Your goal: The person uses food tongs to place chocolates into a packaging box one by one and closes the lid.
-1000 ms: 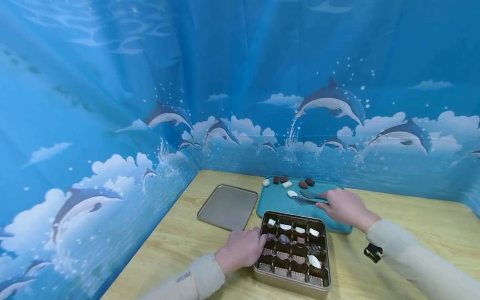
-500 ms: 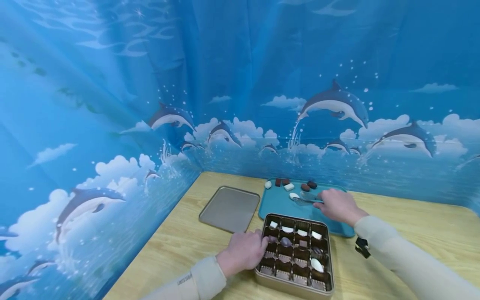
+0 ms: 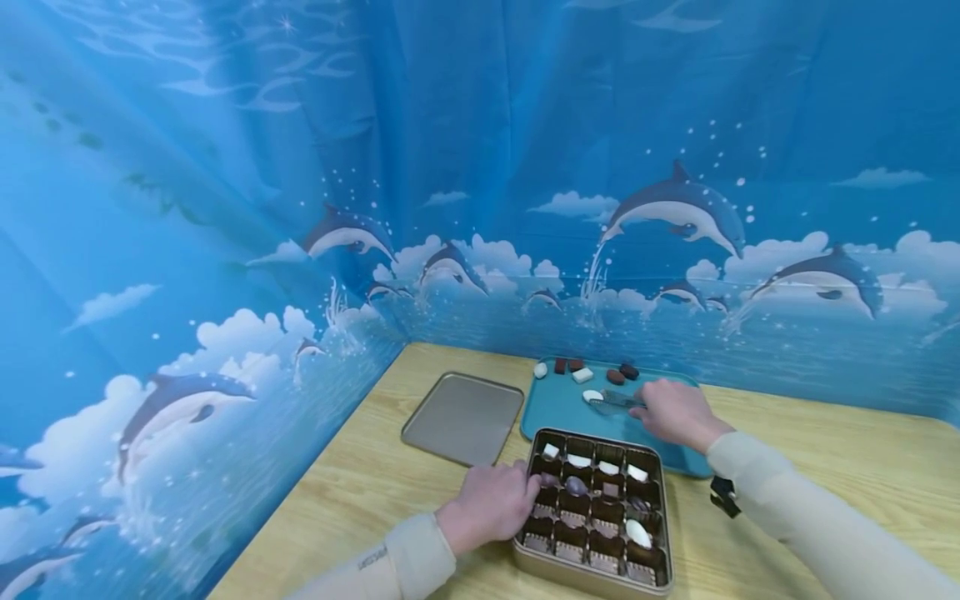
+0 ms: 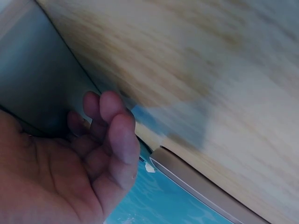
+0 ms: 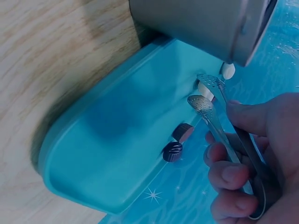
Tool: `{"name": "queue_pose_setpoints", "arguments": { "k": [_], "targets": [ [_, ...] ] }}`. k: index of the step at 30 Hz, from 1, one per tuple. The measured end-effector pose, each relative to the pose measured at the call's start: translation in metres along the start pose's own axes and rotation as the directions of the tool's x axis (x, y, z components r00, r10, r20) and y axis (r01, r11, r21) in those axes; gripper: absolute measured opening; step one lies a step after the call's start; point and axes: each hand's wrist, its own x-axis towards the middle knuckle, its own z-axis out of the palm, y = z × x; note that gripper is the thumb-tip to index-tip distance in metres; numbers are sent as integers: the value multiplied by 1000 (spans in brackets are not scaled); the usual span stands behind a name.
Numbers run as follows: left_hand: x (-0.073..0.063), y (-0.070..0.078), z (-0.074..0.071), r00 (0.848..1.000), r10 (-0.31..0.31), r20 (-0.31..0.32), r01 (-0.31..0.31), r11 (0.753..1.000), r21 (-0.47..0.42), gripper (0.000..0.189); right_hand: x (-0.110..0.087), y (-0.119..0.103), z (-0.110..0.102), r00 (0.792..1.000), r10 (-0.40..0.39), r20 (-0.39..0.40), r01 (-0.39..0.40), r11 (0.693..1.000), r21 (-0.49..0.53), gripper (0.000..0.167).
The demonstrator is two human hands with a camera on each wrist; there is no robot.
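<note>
Now that tongs (image 5: 215, 122) narrowed at white piece (image 3: 592, 396) | right hand (image 3: 678, 414) grips them | left hand (image 3: 491, 506) holds tin (image 3: 570, 577)

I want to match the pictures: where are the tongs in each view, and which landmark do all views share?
Head: the tongs are right of and below centre, in the right hand.
Left wrist: not in this picture.
Right wrist: right of centre, tips pointing up and left.
Shared landmark: the metal tin, low right, upper left and top right respectively.
</note>
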Motion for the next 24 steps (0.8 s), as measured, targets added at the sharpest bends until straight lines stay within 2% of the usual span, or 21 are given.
{"name": "queue_pose_setpoints", "arguments": {
  "k": [7, 14, 19, 24],
  "targets": [
    [-1, 1, -2, 1000, 1, 11, -1, 1000, -1, 50, -17, -4, -12, 1000, -6, 4, 6, 1000, 20, 31],
    [-1, 1, -1, 1000, 14, 9, -14, 1000, -2, 50, -45, -8, -32, 1000, -30, -2, 30, 999, 25, 34],
    [-1, 2, -1, 1000, 11, 11, -11, 1000, 23, 51, -61, -12, -46, 998, -53, -34, 53, 999, 4, 37],
    [-1, 1, -1, 1000, 7, 21, -7, 1000, 6, 52, -76, -17, -57, 996, -74, -57, 73, 997, -15, 39]
  ]
}}
